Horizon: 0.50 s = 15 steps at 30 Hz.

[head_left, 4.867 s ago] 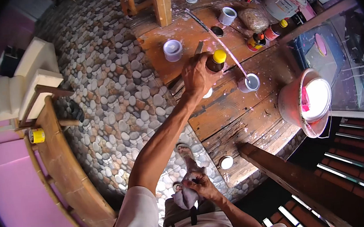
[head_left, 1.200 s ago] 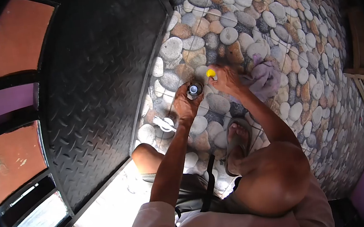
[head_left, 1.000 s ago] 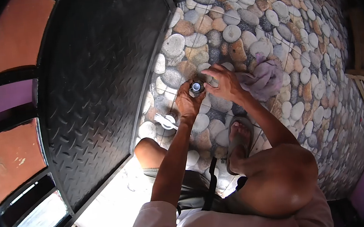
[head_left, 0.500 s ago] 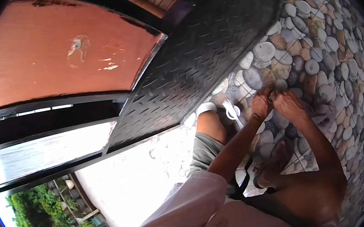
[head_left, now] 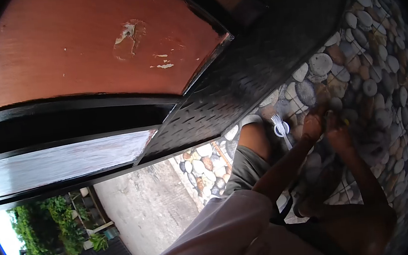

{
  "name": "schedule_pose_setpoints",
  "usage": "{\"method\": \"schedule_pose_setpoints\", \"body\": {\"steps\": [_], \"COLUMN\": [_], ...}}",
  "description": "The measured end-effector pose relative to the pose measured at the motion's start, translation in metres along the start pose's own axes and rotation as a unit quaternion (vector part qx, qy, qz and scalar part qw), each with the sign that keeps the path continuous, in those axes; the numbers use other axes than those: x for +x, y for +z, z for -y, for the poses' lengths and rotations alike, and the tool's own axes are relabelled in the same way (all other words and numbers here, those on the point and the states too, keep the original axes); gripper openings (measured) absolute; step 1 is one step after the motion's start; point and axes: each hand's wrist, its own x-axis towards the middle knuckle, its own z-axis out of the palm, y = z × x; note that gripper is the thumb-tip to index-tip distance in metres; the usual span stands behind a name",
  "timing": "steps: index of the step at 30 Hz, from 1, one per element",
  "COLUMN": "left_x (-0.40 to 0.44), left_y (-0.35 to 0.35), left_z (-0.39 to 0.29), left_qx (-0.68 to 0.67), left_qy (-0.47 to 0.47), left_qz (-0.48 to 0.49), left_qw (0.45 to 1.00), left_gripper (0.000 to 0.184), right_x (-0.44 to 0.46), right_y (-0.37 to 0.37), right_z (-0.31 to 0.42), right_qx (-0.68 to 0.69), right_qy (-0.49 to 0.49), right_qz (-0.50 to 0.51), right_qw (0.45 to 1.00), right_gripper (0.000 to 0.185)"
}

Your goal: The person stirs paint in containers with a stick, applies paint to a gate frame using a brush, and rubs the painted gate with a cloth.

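Close together, low over the pebble-patterned floor [head_left: 318, 64], are my left hand [head_left: 312, 126] and my right hand [head_left: 336, 131]. Both have curled fingers and meet at a small object that is too dark and blurred to name. A speck of yellow [head_left: 346, 122] shows at the right hand's outer side. Left of my hands lies a white item [head_left: 280, 128] with a round ring, a long handle and a fork-like or bristled end. A greyish crumpled cloth-like patch [head_left: 372, 145] sits right of my right forearm.
A black gate or door frame with an orange panel [head_left: 81, 50], a whitish panel [head_left: 63, 164] and a black treaded metal plate [head_left: 238, 74] runs along the left. My bent knee [head_left: 254, 142] is beside it. Concrete ground [head_left: 145, 203] and green plants [head_left: 46, 238] lie beyond.
My view has turned, so the scene sits farther right, and the picture is darker. The hands stay together at the same spot on the floor. A yellow speck now shows by the right hand.
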Motion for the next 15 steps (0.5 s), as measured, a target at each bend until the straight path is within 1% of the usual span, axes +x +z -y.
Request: {"method": "schedule_pose_setpoints", "body": {"steps": [2, 3, 4, 8, 9, 10, 11, 12, 13, 14, 15], "left_x": [0.001, 0.001, 0.002, -0.001, 0.001, 0.0, 0.0, 0.001, 0.002, 0.001, -0.001], "left_y": [0.001, 0.001, 0.007, 0.009, 0.003, 0.007, 0.007, 0.01, 0.006, 0.002, 0.003], "left_z": [0.004, 0.007, 0.013, 0.019, 0.008, 0.015, 0.015, 0.019, 0.013, 0.007, 0.01], "left_qx": [0.002, 0.006, -0.007, 0.008, -0.024, 0.001, 0.009, 0.029, 0.022, 0.018, 0.018], "left_qy": [0.015, 0.03, 0.026, 0.082, 0.061, 0.058, 0.051, 0.06, 0.053, 0.042, 0.04], "left_qz": [0.003, 0.008, 0.013, -0.005, 0.001, 0.004, 0.009, -0.002, 0.02, 0.04, 0.042], "left_qw": [1.0, 0.999, 1.0, 0.997, 0.998, 0.998, 0.999, 0.998, 0.998, 0.998, 0.998], "left_gripper": [0.033, 0.033, 0.034, 0.039, 0.039, 0.04, 0.041, 0.045, 0.048, 0.052, 0.052], "right_x": [-0.003, -0.003, -0.005, -0.001, -0.002, -0.003, -0.001, 0.0, 0.004, 0.006, 0.011], "right_y": [-0.007, -0.014, -0.018, -0.01, -0.004, -0.005, -0.007, -0.01, -0.012, -0.014, -0.016], "right_z": [-0.008, -0.006, -0.008, -0.007, -0.006, -0.008, -0.009, -0.01, -0.011, -0.014, -0.023], "right_qx": [0.044, 0.02, 0.013, 0.01, 0.05, 0.081, 0.078, 0.07, 0.157, 0.244, 0.27], "right_qy": [-0.016, -0.017, -0.019, -0.027, -0.006, 0.004, 0.015, 0.022, 0.086, 0.146, 0.173], "right_qz": [-0.054, -0.032, -0.022, -0.03, -0.034, -0.014, -0.038, -0.031, -0.047, -0.064, -0.059], "right_qw": [0.997, 0.999, 0.999, 0.999, 0.998, 0.997, 0.996, 0.997, 0.983, 0.957, 0.945], "right_gripper": [0.038, 0.034, 0.029, 0.012, 0.011, 0.016, 0.017, 0.017, 0.015, 0.014, 0.015]}}
